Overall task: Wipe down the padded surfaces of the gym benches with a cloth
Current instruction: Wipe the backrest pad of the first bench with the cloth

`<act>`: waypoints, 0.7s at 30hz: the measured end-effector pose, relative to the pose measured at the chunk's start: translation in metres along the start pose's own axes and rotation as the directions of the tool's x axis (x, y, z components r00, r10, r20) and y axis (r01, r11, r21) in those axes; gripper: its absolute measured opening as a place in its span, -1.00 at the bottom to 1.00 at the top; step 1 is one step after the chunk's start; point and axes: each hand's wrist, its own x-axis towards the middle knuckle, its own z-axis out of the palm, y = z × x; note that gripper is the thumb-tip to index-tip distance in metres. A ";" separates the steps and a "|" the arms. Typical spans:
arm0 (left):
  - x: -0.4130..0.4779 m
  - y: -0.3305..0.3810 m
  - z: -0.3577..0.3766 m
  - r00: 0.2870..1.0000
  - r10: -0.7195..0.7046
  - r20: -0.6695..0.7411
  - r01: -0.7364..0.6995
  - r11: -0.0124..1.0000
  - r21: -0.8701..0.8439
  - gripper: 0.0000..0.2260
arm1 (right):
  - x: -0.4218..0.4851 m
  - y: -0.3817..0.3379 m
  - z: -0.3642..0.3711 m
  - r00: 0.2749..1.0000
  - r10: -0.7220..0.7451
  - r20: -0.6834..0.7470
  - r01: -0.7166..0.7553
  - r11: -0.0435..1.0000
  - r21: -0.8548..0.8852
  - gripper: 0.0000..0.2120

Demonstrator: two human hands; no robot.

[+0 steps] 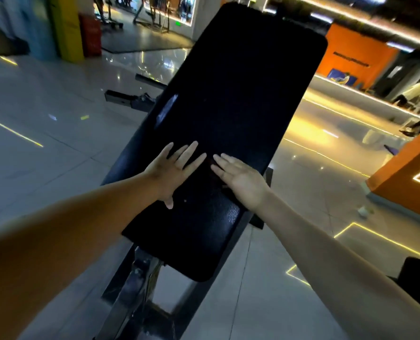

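Head view: our left hand (pixel 173 171) and right hand (pixel 242 184) lie flat and open, fingers straight, side by side on the black bench pad (pixel 233 94), gripping nothing we can see. The pad slants away from us on its metal frame (pixel 136 288).

Single wide-angle view from the head, facing forward and down along the black bench pad (pixel 228 114), close above it, frame tilted, tiled floor (pixel 56 99) at both sides.
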 end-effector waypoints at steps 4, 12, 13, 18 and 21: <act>0.028 -0.022 -0.037 0.997 -0.062 -0.051 0.061 0.998 -0.013 0.30 | 0.022 0.010 -0.032 0.904 0.421 0.080 -0.395 0.746 0.536 -0.52; 0.086 -0.052 -0.089 0.996 -0.068 -0.052 0.067 0.997 -0.032 0.35 | 0.081 0.106 -0.113 0.214 0.905 0.366 -0.402 -0.260 0.878 -0.88; 0.092 -0.055 -0.094 0.995 -0.064 -0.075 0.062 0.998 -0.018 0.36 | 0.089 0.121 -0.123 0.183 0.919 0.349 -0.337 -0.275 0.901 -0.90; 0.119 -0.039 -0.096 0.997 -0.068 -0.029 0.070 0.995 0.068 0.48 | 0.134 0.185 -0.147 0.293 0.942 -0.163 -0.429 0.282 0.858 -0.75; 0.124 -0.021 -0.085 0.992 -0.121 0.031 0.118 0.989 0.089 0.56 | 0.153 0.202 -0.122 0.634 0.719 -0.284 -0.625 0.693 0.359 -0.72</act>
